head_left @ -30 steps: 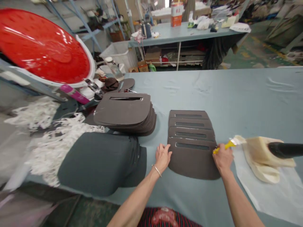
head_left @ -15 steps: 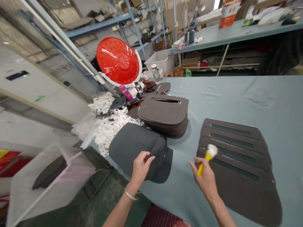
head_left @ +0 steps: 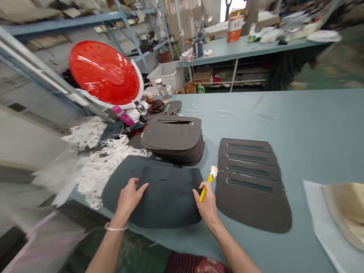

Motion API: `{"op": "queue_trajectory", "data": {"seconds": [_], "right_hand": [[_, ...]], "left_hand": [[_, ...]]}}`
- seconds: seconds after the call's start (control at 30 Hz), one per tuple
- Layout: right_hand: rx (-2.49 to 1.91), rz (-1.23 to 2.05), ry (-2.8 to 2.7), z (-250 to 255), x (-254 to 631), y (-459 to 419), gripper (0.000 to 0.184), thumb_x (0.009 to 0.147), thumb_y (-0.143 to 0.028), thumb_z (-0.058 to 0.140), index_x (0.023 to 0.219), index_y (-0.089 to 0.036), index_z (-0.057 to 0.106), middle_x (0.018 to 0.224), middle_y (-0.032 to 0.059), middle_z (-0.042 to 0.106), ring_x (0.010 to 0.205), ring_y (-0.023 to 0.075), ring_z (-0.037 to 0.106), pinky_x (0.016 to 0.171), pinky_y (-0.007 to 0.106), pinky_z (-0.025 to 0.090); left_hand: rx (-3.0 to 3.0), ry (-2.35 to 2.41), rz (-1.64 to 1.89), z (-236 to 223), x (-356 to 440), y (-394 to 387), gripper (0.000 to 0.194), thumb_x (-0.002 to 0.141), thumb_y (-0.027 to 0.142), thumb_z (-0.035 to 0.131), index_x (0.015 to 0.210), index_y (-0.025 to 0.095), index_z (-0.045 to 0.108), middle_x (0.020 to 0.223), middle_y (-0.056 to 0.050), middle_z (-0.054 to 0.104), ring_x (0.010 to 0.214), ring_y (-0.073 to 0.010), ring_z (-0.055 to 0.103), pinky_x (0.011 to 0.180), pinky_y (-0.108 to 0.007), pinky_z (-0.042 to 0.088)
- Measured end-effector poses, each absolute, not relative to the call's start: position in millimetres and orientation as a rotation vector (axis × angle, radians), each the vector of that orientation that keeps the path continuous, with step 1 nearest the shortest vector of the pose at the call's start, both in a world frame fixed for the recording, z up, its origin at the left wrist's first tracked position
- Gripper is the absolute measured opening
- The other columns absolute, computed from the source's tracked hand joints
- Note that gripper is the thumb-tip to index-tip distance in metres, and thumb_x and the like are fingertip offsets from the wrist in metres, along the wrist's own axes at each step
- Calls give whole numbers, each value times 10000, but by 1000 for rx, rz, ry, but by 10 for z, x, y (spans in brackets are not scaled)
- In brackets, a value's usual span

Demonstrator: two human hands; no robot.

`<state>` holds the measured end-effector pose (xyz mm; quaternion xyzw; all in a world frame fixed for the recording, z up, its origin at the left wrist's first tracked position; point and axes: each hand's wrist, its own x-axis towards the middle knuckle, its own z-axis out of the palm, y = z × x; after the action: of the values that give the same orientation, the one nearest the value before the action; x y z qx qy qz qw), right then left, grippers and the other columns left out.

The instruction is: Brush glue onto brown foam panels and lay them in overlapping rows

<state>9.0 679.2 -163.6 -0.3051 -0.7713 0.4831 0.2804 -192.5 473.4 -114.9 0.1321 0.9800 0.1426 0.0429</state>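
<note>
A dark green flexible panel (head_left: 170, 197) lies in front of me, overlapping another dark green panel (head_left: 115, 182) on its left. My left hand (head_left: 129, 197) pinches the upper panel's left side, its fingertips partly hidden. Gripped in my right hand (head_left: 207, 203) is a brush (head_left: 206, 185) with a yellow handle and whitish bristles. That hand's thumb also touches the panel's right edge. To the right, several dark grey slotted pieces (head_left: 250, 204) lie overlapped like steps. Behind the panels stands a stack of similar slotted pieces (head_left: 173, 136).
White stringy scraps (head_left: 99, 170) are heaped along the left of the blue-green table (head_left: 256, 113). A red basin (head_left: 105, 76) leans behind them, near a pink can (head_left: 123, 115) and a clear bottle (head_left: 162, 91). White paper (head_left: 321, 212) with a beige bundle (head_left: 348, 208) lies at right.
The upper dark green panel now lies spread out to the right across the other. My right hand has come left to its edge, still holding the brush. The view has turned right.
</note>
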Motion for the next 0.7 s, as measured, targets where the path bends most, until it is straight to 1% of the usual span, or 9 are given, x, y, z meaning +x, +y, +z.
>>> {"op": "queue_trajectory", "data": {"seconds": [0.07,0.1,0.23,0.3,0.4,0.43,0.53,0.6,0.7], "right_hand": [[-917,1219,-2070,-1733,338,6969,160,814,-323,510,854,-220,394,759,-27,438,625,108,417,628,218,362],[-978,1164,-2067,-1793,498,7074,162,819,-332,505,859,-219,396,766,-24,451,629,110,428,633,220,366],[-1258,846,-2056,-2059,1359,7569,183,842,-386,476,873,-216,417,771,-7,492,648,134,479,645,237,368],[-1410,668,-2078,-2192,1822,7827,179,854,-393,445,869,-214,432,752,1,505,634,149,495,615,246,353],[-1601,418,-2160,-2358,2358,8144,159,860,-365,419,868,-210,451,733,12,518,614,164,502,566,250,311],[-1638,342,-2192,-2398,2474,8220,152,859,-352,420,874,-206,457,734,15,521,613,165,501,557,250,297],[-1668,196,-2265,-2467,2642,8348,129,864,-304,423,897,-189,469,763,27,530,620,153,495,549,242,271],[-1678,157,-2296,-2485,2655,8373,109,874,-257,410,905,-177,477,778,34,533,621,139,487,547,237,260],[-1696,129,-2345,-2498,2646,8362,107,881,-201,393,916,-168,489,770,33,528,625,129,479,544,232,252]], "left_hand": [[556,2871,488,-1216,-1792,4952,483,764,537,484,1039,152,579,884,-104,662,883,-289,617,773,-363,470],[631,2799,552,-1263,-1670,5093,445,767,527,483,1012,170,587,869,-87,669,877,-276,618,761,-346,472],[885,2363,851,-1578,-988,5754,317,817,432,449,962,189,592,896,-52,676,845,-205,618,729,-277,465],[937,2177,894,-1819,-664,6088,254,838,364,432,912,179,589,868,-48,668,791,-179,613,711,-263,452],[917,2164,857,-2186,-304,6487,139,803,286,492,859,175,552,727,-9,609,670,-151,575,650,-251,426],[916,2185,845,-2283,-218,6580,128,790,267,509,878,178,536,702,6,583,656,-146,564,643,-249,420],[940,2219,840,-2453,-54,6734,220,788,239,518,1000,194,477,723,20,551,697,-150,578,673,-258,422],[950,2233,816,-2480,-14,6765,272,799,234,509,1060,205,439,758,15,555,736,-158,593,692,-266,428],[966,2249,764,-2470,-7,6776,301,806,225,505,1091,208,410,819,-2,577,772,-163,604,706,-270,430]]}}
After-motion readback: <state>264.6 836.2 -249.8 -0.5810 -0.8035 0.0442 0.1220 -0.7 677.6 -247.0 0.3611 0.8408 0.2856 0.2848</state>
